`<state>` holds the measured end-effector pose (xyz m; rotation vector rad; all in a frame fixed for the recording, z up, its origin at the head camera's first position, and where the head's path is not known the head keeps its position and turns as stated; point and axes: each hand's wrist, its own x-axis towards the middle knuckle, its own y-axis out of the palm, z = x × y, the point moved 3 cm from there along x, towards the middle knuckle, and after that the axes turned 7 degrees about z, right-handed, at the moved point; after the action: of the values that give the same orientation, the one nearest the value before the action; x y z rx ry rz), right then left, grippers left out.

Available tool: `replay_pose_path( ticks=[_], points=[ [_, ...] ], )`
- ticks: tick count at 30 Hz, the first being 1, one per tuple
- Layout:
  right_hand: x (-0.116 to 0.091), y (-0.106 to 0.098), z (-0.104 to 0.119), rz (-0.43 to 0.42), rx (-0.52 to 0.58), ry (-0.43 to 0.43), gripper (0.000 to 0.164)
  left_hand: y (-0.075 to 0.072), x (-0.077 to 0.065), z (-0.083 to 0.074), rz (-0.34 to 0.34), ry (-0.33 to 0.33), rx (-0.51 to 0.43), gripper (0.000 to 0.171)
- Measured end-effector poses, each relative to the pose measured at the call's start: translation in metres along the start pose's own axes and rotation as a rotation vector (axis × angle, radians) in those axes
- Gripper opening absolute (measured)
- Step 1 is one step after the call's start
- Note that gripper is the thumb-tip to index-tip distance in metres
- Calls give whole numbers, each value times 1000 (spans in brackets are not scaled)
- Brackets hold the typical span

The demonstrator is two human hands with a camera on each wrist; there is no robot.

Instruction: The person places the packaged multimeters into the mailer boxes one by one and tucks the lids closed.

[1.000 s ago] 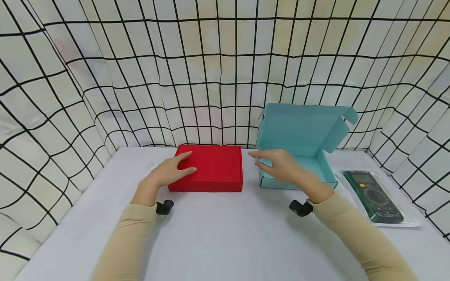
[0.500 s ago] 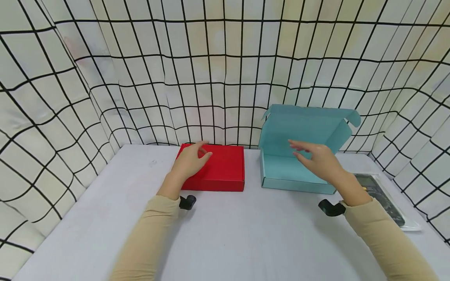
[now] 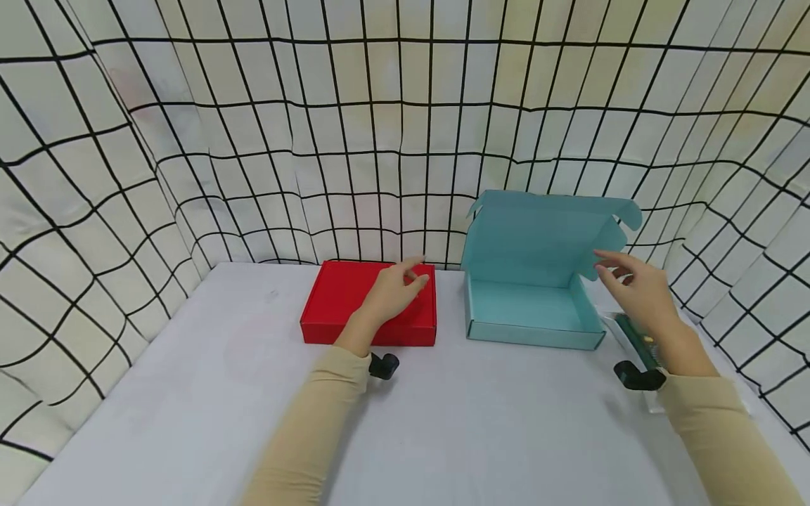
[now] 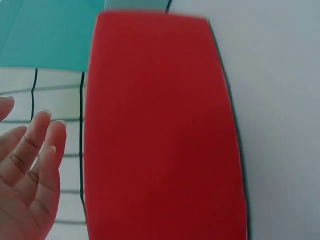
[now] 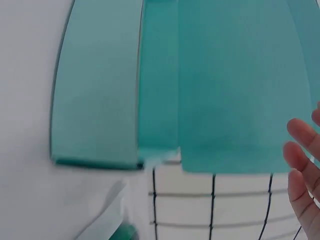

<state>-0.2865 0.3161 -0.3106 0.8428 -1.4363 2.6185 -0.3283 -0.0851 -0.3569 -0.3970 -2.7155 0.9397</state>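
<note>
My left hand [image 3: 388, 293] hovers over the right part of a closed red box [image 3: 338, 294], fingers loosely bent and holding nothing. The left wrist view shows the red box [image 4: 155, 125] from close by, the fingers [image 4: 47, 182] apart from it. To the right stands a teal cardboard box [image 3: 531, 316] with its lid raised and nothing inside. Beside its right lid flap is my right hand [image 3: 642, 292], fingers loosely curved and nothing between them. Under that hand and forearm lies a bagged multimeter [image 3: 635, 339], mostly hidden, with its green edge showing.
A white-covered table [image 3: 481, 414] carries both boxes and the multimeter. A white cloth wall with a black grid [image 3: 405, 140] encloses the back and sides. A small black wrist device [image 3: 384, 366] is on the left wrist, another [image 3: 638, 376] on the right.
My left hand has moved rightward across the red box, from its left side to its right part. The right hand has moved from in front of the teal box to its right, over the multimeter.
</note>
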Motion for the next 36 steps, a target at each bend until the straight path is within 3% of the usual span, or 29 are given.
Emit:
replay_pose_path(
  ticks=[5, 9, 18, 22, 32, 36],
  points=[
    [-12, -11, -31, -44, -20, 126, 37, 17, 8, -9, 41, 15, -56, 55],
    [-20, -17, -44, -7, -35, 206, 40, 29, 13, -18, 86, 3, -88, 57],
    [-35, -8, -78, 353, -68, 367, 66, 61, 24, -33, 268, -63, -58, 71],
    [-46, 0, -97, 436, -122, 422, 76, 75, 23, -40, 354, -139, -7, 78],
    [-60, 12, -110, 492, -157, 524, 93, 92, 16, -45, 279, -240, -30, 76],
    [-60, 11, -108, 504, -145, 545, 95, 96, 13, -46, 262, -239, -49, 75]
  ],
)
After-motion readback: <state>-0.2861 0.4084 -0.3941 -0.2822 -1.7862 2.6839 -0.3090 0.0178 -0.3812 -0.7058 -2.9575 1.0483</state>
